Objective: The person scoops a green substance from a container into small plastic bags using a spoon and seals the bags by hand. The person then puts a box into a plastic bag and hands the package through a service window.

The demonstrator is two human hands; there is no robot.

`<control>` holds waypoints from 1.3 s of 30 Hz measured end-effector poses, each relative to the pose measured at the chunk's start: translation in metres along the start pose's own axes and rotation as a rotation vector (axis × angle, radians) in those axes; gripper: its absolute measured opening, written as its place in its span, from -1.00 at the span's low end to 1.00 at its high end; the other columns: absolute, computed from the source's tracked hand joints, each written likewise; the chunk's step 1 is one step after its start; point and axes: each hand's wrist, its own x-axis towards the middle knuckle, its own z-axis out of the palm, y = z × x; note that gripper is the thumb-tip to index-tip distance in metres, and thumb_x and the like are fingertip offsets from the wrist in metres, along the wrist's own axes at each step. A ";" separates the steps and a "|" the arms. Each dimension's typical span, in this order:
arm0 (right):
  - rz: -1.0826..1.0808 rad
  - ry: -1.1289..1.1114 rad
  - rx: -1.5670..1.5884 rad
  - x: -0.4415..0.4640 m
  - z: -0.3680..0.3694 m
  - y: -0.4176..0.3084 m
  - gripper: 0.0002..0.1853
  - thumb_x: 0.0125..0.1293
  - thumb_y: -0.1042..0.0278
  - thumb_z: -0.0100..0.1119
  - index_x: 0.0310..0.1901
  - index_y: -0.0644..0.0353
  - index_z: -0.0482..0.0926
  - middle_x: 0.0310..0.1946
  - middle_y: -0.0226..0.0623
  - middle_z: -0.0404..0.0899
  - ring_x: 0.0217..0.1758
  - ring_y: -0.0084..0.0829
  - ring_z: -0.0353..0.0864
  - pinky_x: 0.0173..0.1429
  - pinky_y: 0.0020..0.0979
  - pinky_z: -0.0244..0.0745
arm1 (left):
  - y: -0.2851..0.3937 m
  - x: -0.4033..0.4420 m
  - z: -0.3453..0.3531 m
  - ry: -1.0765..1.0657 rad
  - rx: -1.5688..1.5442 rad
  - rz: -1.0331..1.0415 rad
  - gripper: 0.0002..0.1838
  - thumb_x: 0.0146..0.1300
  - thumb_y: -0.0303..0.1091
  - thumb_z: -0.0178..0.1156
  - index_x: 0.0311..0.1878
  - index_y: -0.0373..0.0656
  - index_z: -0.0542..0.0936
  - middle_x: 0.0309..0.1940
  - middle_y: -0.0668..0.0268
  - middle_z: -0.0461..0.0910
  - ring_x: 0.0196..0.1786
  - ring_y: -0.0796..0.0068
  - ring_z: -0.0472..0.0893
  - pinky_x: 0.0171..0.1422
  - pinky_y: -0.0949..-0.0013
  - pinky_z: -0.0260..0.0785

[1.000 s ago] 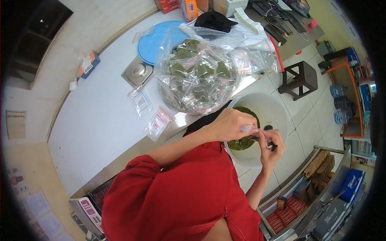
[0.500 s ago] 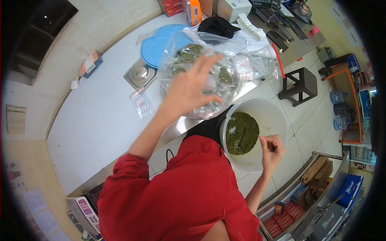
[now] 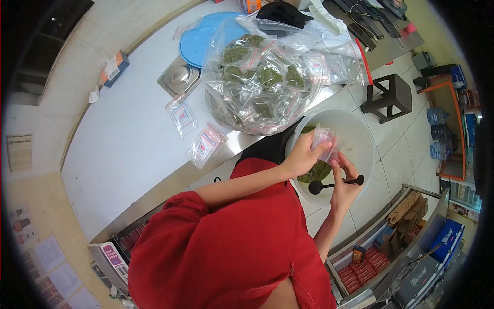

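My left hand (image 3: 302, 154) grips a small clear zip bag (image 3: 325, 140) above a large whitish tub (image 3: 364, 139). My right hand (image 3: 346, 188) has a black measuring spoon (image 3: 329, 185) held across its fingers, and its fingertips are at the lower edge of the zip bag. Inside the tub lies a green, crumbly dried herb (image 3: 320, 171), partly hidden by my hands. On the table, beyond my left forearm, sits a big clear plastic sack (image 3: 262, 108) full of small bags of green herb.
Small printed zip bags (image 3: 207, 146) lie near the edge of the white table (image 3: 118, 154). Behind them are a small metal scale (image 3: 179, 77), a blue lid (image 3: 193, 46) and a black cap (image 3: 283, 14). A dark stool (image 3: 388, 98) stands beyond the tub.
My left hand has moved from over the big sack to the tub and now has a small zip bag. My right hand has come nearer to it, its black spoon now plainly visible.
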 end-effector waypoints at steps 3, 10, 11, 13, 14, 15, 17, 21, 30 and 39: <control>0.040 0.019 0.050 0.003 -0.017 0.013 -0.76 0.14 0.56 0.26 -0.12 0.38 0.59 -0.29 -0.25 0.62 -0.21 -0.53 0.58 -0.16 -0.54 0.48 | -0.016 0.008 -0.010 0.075 -0.113 0.059 -0.75 0.39 -0.36 -0.08 0.00 -0.31 0.42 -0.27 0.25 0.58 -0.26 0.51 0.60 -0.09 0.42 0.42; 0.008 -0.017 -0.020 0.002 -0.001 0.000 -0.54 0.09 0.54 0.32 0.08 0.25 0.51 -0.37 -0.34 0.65 -0.24 -0.59 0.58 -0.19 -0.57 0.43 | -0.021 0.002 0.007 0.005 -0.016 0.067 -0.75 0.39 -0.34 -0.08 0.01 -0.30 0.40 -0.22 0.21 0.57 -0.23 0.44 0.61 -0.09 0.40 0.43; 0.003 0.006 -0.027 0.004 -0.003 -0.001 -0.54 0.09 0.54 0.32 0.08 0.25 0.51 -0.37 -0.34 0.65 -0.24 -0.59 0.58 -0.19 -0.57 0.43 | -0.021 0.002 0.009 0.005 0.121 0.135 -0.75 0.39 -0.34 -0.06 0.01 -0.29 0.39 -0.21 0.22 0.58 -0.21 0.45 0.60 -0.09 0.40 0.44; 0.105 0.076 -0.013 0.008 -0.009 -0.003 -0.60 0.10 0.53 0.31 0.02 0.26 0.55 -0.42 -0.37 0.65 -0.30 -0.62 0.58 -0.33 -0.59 0.41 | -0.013 0.006 0.000 -0.048 -0.016 -0.017 -0.76 0.38 -0.33 -0.04 0.00 -0.27 0.40 -0.19 0.20 0.58 -0.14 0.48 0.59 -0.09 0.41 0.42; 0.058 0.107 0.017 0.010 -0.012 -0.001 -0.65 0.11 0.52 0.31 -0.02 0.26 0.58 -0.40 -0.38 0.65 -0.35 -0.64 0.57 -0.42 -0.63 0.36 | -0.017 0.010 -0.006 -0.002 -0.007 -0.031 -0.77 0.38 -0.33 -0.04 -0.01 -0.27 0.40 -0.18 0.21 0.57 -0.13 0.49 0.58 -0.07 0.42 0.41; 0.057 0.127 0.017 0.012 -0.013 0.000 -0.65 0.11 0.52 0.31 -0.02 0.26 0.58 -0.40 -0.38 0.65 -0.35 -0.64 0.57 -0.42 -0.63 0.36 | -0.020 0.013 -0.011 0.046 0.005 -0.046 -0.78 0.38 -0.33 -0.04 -0.02 -0.27 0.40 -0.17 0.21 0.57 -0.12 0.51 0.56 -0.06 0.42 0.40; 0.022 0.168 -0.023 0.013 -0.016 0.001 -0.66 0.10 0.52 0.32 -0.04 0.25 0.59 -0.41 -0.40 0.65 -0.38 -0.67 0.55 -0.46 -0.67 0.33 | -0.021 0.016 -0.015 0.047 0.033 0.023 -0.78 0.39 -0.31 -0.05 -0.04 -0.24 0.41 -0.23 0.28 0.54 -0.19 0.58 0.52 -0.09 0.47 0.36; -0.024 0.338 0.102 0.017 -0.028 0.005 -0.70 0.08 0.53 0.32 -0.10 0.26 0.61 -0.42 -0.42 0.64 -0.41 -0.73 0.52 -0.52 -0.72 0.22 | -0.005 0.023 -0.027 0.135 -0.049 -0.070 -0.80 0.34 -0.30 0.01 -0.06 -0.19 0.44 -0.33 0.37 0.48 -0.28 0.66 0.44 -0.15 0.53 0.30; -0.130 0.191 -0.023 0.003 -0.001 -0.008 -0.84 0.03 0.59 0.33 -0.30 0.18 0.68 -0.44 -0.44 0.63 -0.54 -0.82 0.37 -0.62 -0.68 0.00 | 0.026 0.010 -0.002 -0.030 0.287 0.190 -0.83 0.08 -0.40 0.33 -0.30 -0.28 0.62 -0.44 0.27 0.62 -0.36 0.61 0.56 -0.26 0.51 0.39; -0.234 0.207 -0.041 -0.001 0.004 -0.014 -0.82 0.01 0.61 0.33 -0.29 0.22 0.67 -0.40 -0.34 0.65 -0.47 -0.65 0.53 -0.58 -0.63 0.18 | 0.048 0.001 0.002 -0.094 0.601 0.318 -0.81 0.05 -0.44 0.35 -0.25 -0.24 0.62 -0.39 0.27 0.63 -0.40 0.60 0.54 -0.34 0.50 0.35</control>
